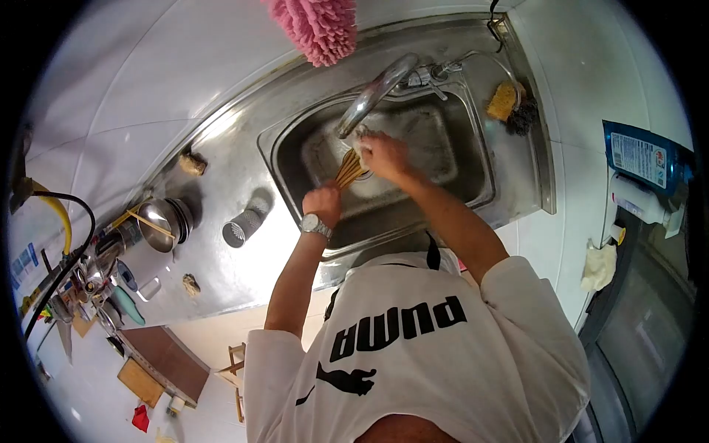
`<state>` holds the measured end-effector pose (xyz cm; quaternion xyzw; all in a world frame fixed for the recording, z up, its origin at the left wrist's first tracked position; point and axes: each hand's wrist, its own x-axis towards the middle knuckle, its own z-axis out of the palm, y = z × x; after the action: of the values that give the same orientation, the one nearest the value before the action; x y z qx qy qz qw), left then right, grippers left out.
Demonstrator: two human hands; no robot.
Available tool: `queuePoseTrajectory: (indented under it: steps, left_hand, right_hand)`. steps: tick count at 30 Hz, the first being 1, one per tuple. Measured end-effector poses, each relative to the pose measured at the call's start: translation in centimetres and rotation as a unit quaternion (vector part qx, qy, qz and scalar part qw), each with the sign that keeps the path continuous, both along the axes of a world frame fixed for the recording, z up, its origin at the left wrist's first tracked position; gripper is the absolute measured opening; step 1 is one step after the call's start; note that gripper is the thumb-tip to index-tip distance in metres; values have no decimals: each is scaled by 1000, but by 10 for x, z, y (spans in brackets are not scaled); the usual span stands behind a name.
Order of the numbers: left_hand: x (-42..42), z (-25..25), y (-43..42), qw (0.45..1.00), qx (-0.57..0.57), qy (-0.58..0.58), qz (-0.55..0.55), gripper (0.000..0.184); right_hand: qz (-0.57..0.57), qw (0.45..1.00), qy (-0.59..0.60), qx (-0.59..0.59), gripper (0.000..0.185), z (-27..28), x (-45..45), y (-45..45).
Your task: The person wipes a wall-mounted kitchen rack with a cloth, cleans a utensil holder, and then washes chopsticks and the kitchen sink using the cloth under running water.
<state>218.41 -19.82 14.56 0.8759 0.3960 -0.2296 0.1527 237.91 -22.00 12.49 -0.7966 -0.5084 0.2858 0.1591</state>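
Note:
Over the metal sink, my left hand, with a watch on its wrist, is closed around one end of a bundle of wooden chopsticks. My right hand grips a pale cloth against the upper end of the chopsticks. The curved faucet hangs just above my right hand. Whether water is running cannot be made out.
A perforated metal cylinder lies on the counter left of the sink. Stacked metal bowls and utensils stand farther left. Sponges sit at the right back corner. A pink fluffy mitt hangs above.

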Motion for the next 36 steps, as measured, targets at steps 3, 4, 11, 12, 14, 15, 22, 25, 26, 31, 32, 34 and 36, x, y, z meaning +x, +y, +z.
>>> queuePoseTrajectory:
  steps: [3, 4, 11, 12, 14, 15, 22, 25, 26, 31, 32, 34, 36]
  left_hand:
    - [13, 4, 7, 1000, 13, -4, 13, 7]
    - [15, 2, 9, 1000, 15, -16, -8, 7]
    - [-9, -12, 13, 994, 30, -98, -35, 18]
    - [-9, -11, 15, 994, 31, -99, -34, 18]
    - [-13, -8, 14, 998, 11, -40, -56, 20]
    - [-14, -10, 15, 998, 10, -40, -54, 20]
    - [-44, -24, -4, 998, 13, -23, 53, 15]
    - [-72, -35, -37, 993, -30, -31, 107, 18]
    - [-81, -38, -48, 988, -61, -52, 132, 20]
    - [-112, -31, -99, 943, -107, -158, 272, 26]
    - [-112, -21, -104, 914, -113, -203, 332, 28]
    - [-109, 7, -106, 850, -144, -267, 431, 22]
    - [-107, 28, -103, 821, -151, -296, 465, 18]
  right_hand:
    - [53, 996, 55, 42, 23, 20, -28, -10]
    - [70, 990, 88, 80, 22, 19, -40, -10]
    - [103, 994, 34, 20, 22, -6, 14, 2]
    - [96, 995, 14, 37, 22, -6, 21, 3]
    - [109, 993, 23, 30, 23, -5, 26, -2]
    - [121, 992, 31, 25, 24, -3, 29, -3]
    - [-243, 900, 356, 61, 21, -56, 64, -21]
    - [-503, 646, 562, 118, 19, -50, 75, -15]
    - [-500, 648, 563, 117, 19, -65, 75, -8]
    - [-543, 458, 662, 238, 24, -98, 27, 54]
    - [-506, 465, 706, 172, 26, -143, 15, 66]
    - [-375, 537, 752, 72, 17, -145, -36, 100]
    - [-312, 647, 695, 18, 23, -130, -89, 121]
